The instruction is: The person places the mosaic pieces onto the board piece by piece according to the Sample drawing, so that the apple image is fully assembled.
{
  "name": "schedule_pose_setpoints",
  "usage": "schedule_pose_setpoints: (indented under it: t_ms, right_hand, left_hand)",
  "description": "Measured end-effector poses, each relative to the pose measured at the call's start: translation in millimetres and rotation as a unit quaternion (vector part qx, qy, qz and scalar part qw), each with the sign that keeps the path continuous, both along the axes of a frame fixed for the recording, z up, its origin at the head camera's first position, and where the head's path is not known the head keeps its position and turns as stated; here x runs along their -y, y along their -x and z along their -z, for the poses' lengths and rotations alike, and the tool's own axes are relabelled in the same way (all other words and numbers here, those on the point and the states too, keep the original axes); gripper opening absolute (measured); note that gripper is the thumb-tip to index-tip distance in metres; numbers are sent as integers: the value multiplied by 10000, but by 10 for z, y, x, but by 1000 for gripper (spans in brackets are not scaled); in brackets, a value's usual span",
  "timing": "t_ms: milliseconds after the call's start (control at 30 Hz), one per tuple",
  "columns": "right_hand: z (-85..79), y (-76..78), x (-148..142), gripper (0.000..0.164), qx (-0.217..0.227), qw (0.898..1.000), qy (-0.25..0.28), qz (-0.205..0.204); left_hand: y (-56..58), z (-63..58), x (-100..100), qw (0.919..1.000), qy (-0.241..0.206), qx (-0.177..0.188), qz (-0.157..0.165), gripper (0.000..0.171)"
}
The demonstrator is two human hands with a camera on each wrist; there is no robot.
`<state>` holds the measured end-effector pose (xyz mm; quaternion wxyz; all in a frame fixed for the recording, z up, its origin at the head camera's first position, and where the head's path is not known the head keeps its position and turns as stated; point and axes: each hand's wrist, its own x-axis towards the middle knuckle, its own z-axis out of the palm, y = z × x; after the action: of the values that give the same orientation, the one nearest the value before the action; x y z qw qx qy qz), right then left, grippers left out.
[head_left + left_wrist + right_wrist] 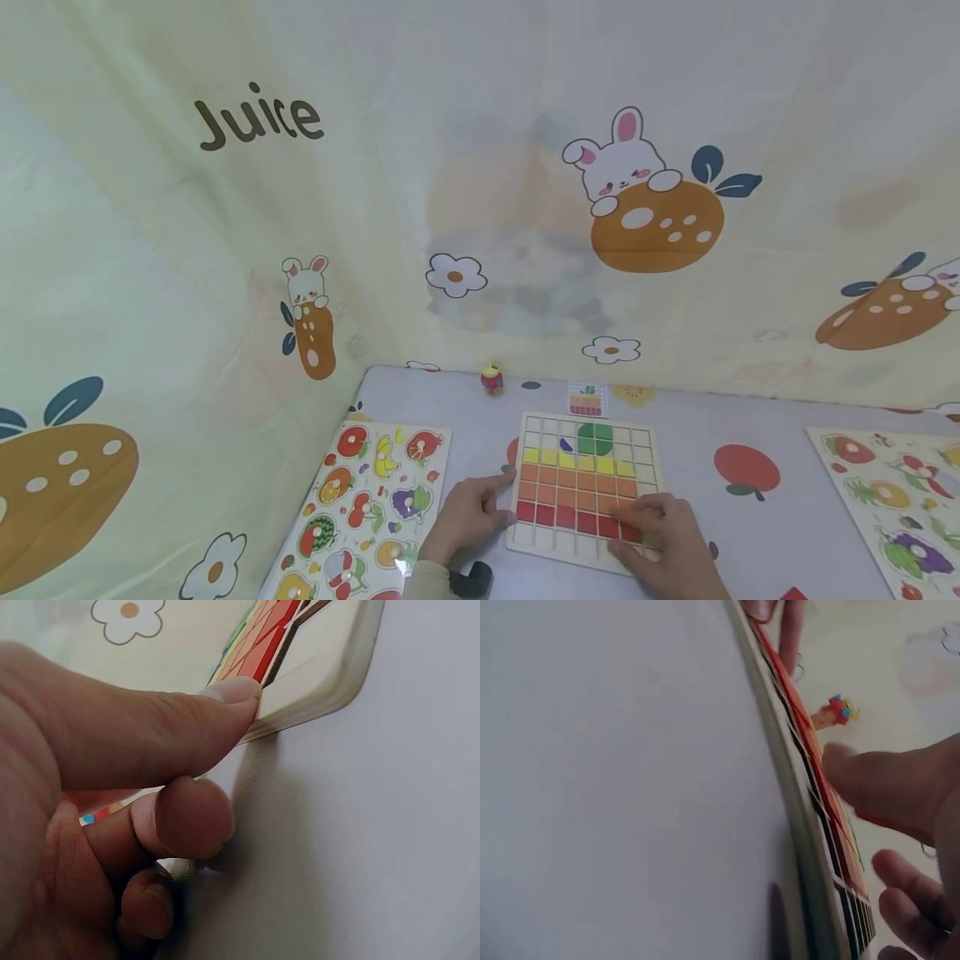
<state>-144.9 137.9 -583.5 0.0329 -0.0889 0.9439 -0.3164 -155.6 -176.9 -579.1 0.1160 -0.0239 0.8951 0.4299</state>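
Note:
A pale grid board (543, 537) lies on the table, with rows of red, orange and yellow tiles and a rounded green patch near its top. A small dark blue piece (566, 445) is left of the green. My left hand (470, 512) touches the board's left edge with thumb and index finger; in the left wrist view its thumb (172, 724) presses the rim beside the red row. Over the board's lower right, my right hand (663, 537) has thumb and index finger apart around the end of the red row (585, 521). No lifted tile shows between them.
A small card (587, 400) with a similar pattern lies behind the board, near a small red and yellow figure (491, 379). Fruit picture boards stand left (442, 450) and right (843, 487). A red piece (792, 594) is at the front edge. A printed curtain hangs behind.

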Motion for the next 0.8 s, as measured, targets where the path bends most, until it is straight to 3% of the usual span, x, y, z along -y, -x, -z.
schedule_pose_setpoints:
  t_ms: [100, 267, 533, 700, 800]
  right_hand:
    - [3, -38, 38, 45, -123, 9993, -328, -139]
    - [-35, -73, 61, 43, -286, 9985, -415, -197]
    - [-74, -62, 130, 58, -182, 9978, -571, -292]
    - [-84, -69, 177, 52, -203, 9955, -794, -477]
    - [-58, -64, 158, 51, -171, 9970, -648, -378]
  left_hand:
    - [-1, -8, -10, 10000, -38, 13, 6, 58]
    - [1, -1, -15, 10000, 13, -12, 26, 58]
    - [-12, 16, -16, 10000, -73, 63, 6, 59]
    - [-21, 18, -16, 9999, -82, 107, 1, 59]
    - [-22, 15, -23, 9999, -56, 84, 8, 59]
